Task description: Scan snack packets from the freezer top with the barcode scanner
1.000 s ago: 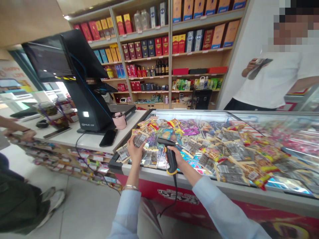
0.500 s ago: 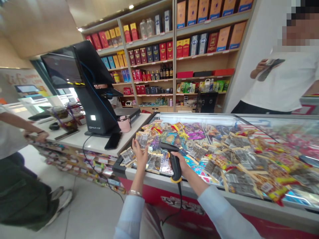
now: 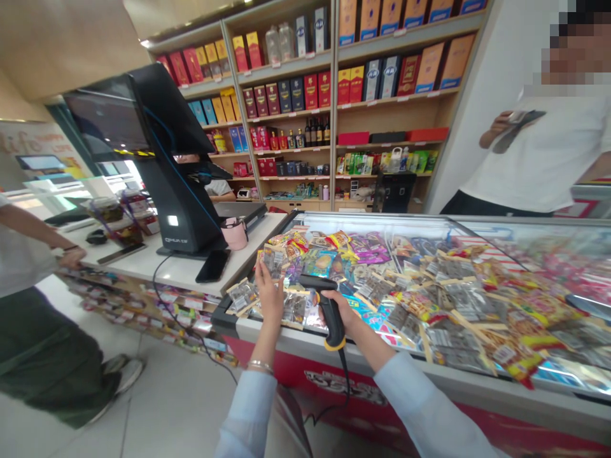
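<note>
My left hand holds a small clear snack packet upright over the glass lid of a chest freezer. My right hand is wrapped round the grip of a black barcode scanner with a yellow base, its head turned toward the packet. The scanner's cable hangs down in front of the freezer. Several more snack packets lie spread across the glass.
A black point-of-sale terminal stands on the white counter to the left, with a phone and a pink cup beside it. One person stands at far left, another in a white shirt at far right. Stocked shelves fill the back wall.
The view has shifted slightly. My left hand has lifted the packet a little nearer the scanner head; my right hand keeps hold of the scanner. The person at left has stepped closer.
</note>
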`<state>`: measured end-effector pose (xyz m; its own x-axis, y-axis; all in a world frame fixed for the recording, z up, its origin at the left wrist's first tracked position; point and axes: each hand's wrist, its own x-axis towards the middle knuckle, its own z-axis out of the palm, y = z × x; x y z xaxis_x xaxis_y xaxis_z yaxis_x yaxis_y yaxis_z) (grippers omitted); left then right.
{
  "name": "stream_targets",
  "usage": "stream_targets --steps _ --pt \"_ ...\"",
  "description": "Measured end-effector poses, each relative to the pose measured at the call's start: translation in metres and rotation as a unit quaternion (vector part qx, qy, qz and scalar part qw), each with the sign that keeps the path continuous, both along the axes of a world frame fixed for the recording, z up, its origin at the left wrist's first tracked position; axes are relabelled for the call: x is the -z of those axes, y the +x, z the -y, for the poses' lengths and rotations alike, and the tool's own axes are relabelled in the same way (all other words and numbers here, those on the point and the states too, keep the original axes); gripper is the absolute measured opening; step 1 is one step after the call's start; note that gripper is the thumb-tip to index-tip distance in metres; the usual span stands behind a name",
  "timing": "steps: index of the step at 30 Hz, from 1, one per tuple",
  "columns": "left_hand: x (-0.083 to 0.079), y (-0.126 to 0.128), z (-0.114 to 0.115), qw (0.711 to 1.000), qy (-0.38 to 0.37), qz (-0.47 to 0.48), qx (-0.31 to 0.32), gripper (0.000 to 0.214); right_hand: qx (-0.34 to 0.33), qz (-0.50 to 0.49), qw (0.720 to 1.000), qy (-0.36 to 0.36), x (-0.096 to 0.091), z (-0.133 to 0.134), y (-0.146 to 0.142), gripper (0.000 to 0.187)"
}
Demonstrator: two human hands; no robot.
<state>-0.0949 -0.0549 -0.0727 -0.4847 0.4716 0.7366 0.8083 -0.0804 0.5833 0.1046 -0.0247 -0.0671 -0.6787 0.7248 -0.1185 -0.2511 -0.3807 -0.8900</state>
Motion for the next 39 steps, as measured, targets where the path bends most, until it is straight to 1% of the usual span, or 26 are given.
stream_targets --steps 4,9,14,19,23,30,33,35,37,39 --pt "0.000 0.001 0.001 1.000 0.004 0.003 0.011 0.076 0.012 0.006 1.000 0.014 0.001 0.001 0.000 0.035" --pt "-0.001 0.001 0.002 1.000 0.002 -0.001 0.007 0.077 0.025 0.017 1.000 -0.004 0.001 0.002 -0.001 0.030" --pt "-0.003 0.003 0.004 1.000 -0.004 -0.005 0.011 0.076 0.013 0.011 1.000 0.002 -0.002 0.004 0.000 0.032" --pt "-0.004 0.004 0.003 1.000 -0.005 -0.002 -0.005 0.076 0.009 0.001 1.000 0.010 -0.005 0.004 -0.001 0.032" --pt "-0.004 0.003 0.003 1.000 -0.005 0.003 0.001 0.076 0.023 0.003 1.000 -0.001 -0.003 0.003 -0.002 0.031" --pt "-0.004 0.002 0.002 1.000 -0.006 0.002 0.012 0.075 0.014 -0.007 1.000 0.005 0.001 -0.001 -0.003 0.033" --pt "-0.007 0.002 0.005 1.000 0.000 -0.002 0.026 0.073 0.032 -0.013 0.999 0.011 -0.005 0.000 -0.002 0.032" --pt "-0.012 0.003 0.009 0.999 0.007 -0.013 0.032 0.072 0.047 -0.016 0.999 0.007 -0.012 0.001 0.004 0.033" --pt "-0.018 0.009 0.014 0.999 0.016 -0.026 0.030 0.075 0.058 -0.024 0.998 0.012 -0.022 0.004 0.016 0.033" --pt "-0.024 0.022 0.017 0.999 0.027 -0.031 0.029 0.079 0.072 -0.034 0.996 0.031 -0.033 0.006 0.033 0.034"
